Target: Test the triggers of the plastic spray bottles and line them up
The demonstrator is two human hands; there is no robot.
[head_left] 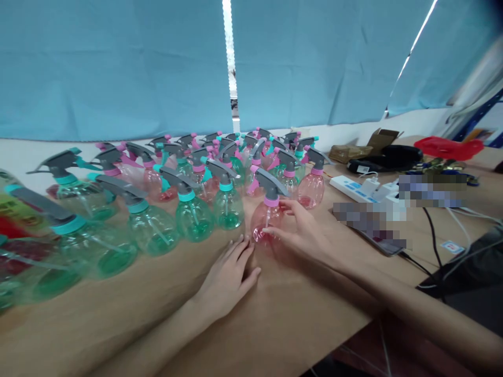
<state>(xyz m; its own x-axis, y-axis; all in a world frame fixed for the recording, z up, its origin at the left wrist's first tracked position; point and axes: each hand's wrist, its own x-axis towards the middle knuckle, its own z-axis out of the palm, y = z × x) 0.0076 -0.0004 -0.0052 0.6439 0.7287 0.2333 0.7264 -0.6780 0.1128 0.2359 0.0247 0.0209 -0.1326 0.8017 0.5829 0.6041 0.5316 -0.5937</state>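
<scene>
A pink spray bottle (266,217) with a grey trigger head stands on the wooden table (275,314) near the front of a crowd of bottles. My right hand (302,230) curls round its right side, fingers touching the body and neck. My left hand (230,275) lies flat on the table just left of the bottle's base, fingers stretched out and together, holding nothing. A green spray bottle (227,201) stands right behind and to the left.
Several green and pink spray bottles (188,178) fill the table's left and back. A white power strip (361,189), cables (432,230), a black object (393,156) and a red item (448,147) lie at right. A blue curtain (118,63) hangs behind.
</scene>
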